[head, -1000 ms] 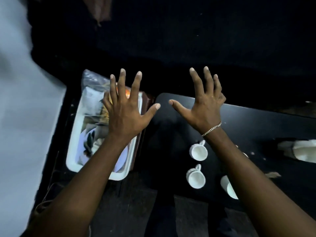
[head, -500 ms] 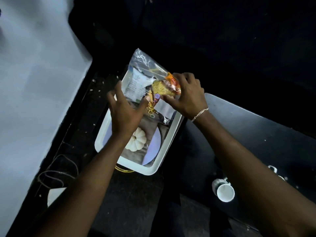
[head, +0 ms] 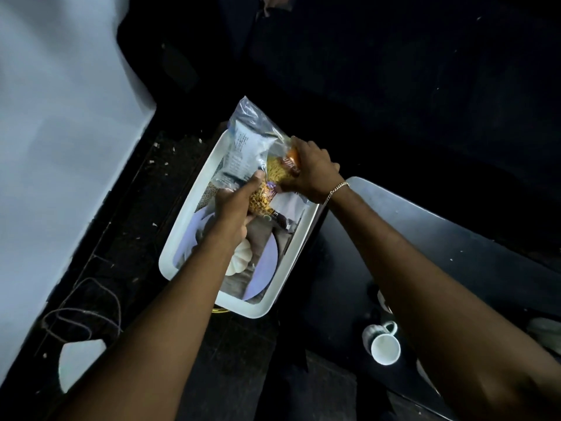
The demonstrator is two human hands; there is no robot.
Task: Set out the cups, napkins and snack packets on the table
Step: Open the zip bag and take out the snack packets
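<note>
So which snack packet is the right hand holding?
The orange-topped packet; right hand grips it. Left hand holds the yellow one.

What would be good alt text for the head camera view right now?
Both hands grip snack packets in a clear plastic bag over a white tray: left hand, right hand. A white cup sits on the dark table to the right.

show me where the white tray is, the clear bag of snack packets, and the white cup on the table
white tray (head: 194, 208), head view, on its bare left rim.
clear bag of snack packets (head: 246, 147), head view, on its upper part over the pale packet.
white cup (head: 385, 349), head view, on its open mouth.
</note>
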